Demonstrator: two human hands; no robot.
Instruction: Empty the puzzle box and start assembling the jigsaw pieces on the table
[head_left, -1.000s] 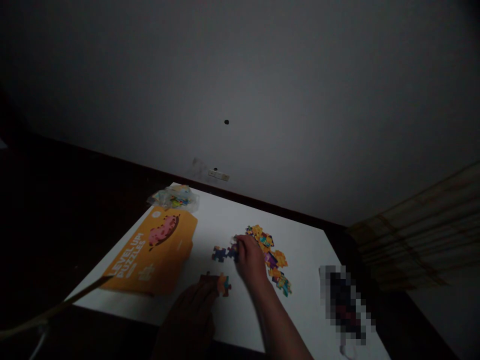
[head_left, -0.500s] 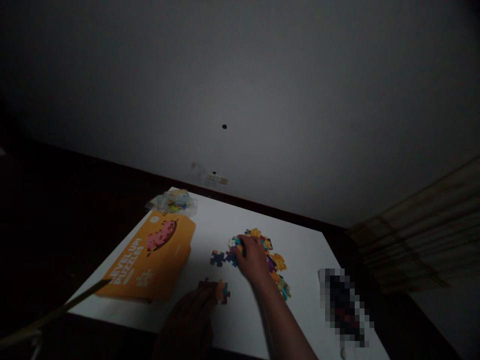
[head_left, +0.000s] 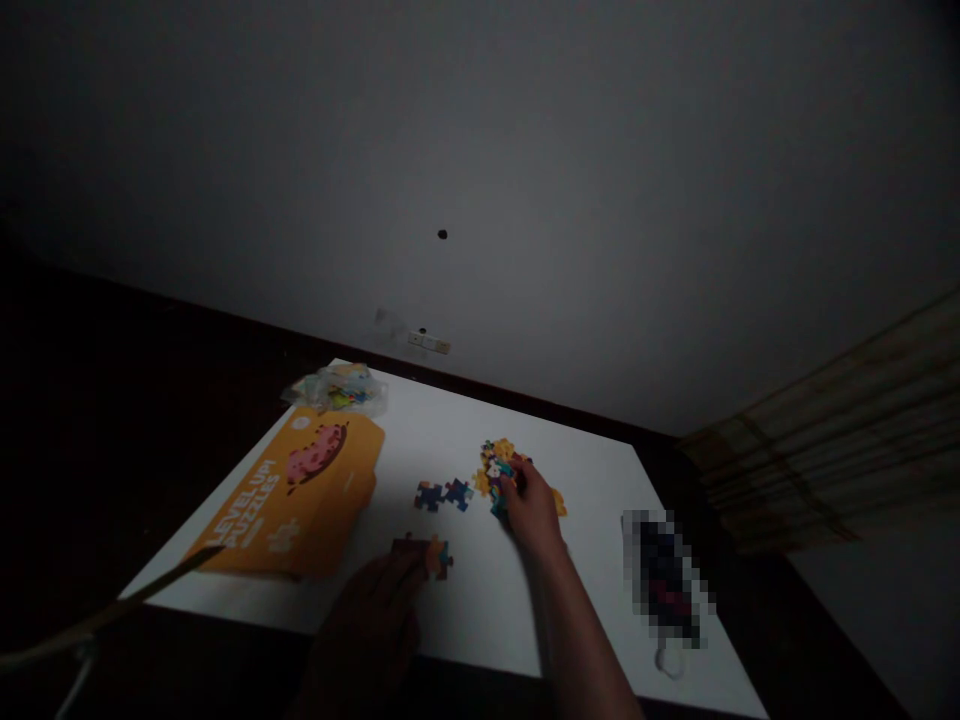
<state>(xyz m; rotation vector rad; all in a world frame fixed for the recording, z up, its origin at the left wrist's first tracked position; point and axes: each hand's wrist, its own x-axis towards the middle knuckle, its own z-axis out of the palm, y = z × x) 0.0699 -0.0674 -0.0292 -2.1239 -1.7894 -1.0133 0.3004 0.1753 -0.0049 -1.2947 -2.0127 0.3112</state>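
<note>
My right hand point(head_left: 534, 508) reaches into a heap of colourful jigsaw pieces point(head_left: 501, 452), its thumb and fingers bent together at a teal-and-white puzzle piece point(head_left: 496, 472). The fingers cover part of the heap. Left of it, two dark blue puzzle pieces point(head_left: 442, 495) lie side by side; I cannot tell if they interlock. Closer to me, my left hand point(head_left: 375, 605) is in deep shadow, fingers stretched out flat with the tips on a small group of joined puzzle pieces point(head_left: 439, 557), partly hidden beneath them.
An orange puzzle box point(head_left: 322, 510) lies on the left of the white table point(head_left: 585, 600). Behind it is a clear plastic bag point(head_left: 341, 390) of pieces. A blurred-out dark object point(head_left: 664, 575) lies at the right edge. The wall point(head_left: 540, 250) rises behind.
My right hand has moved right, away from the blue pieces and over the heap, some of which now sits closer together. My left hand stays on the joined pieces. The view has shifted slightly.
</note>
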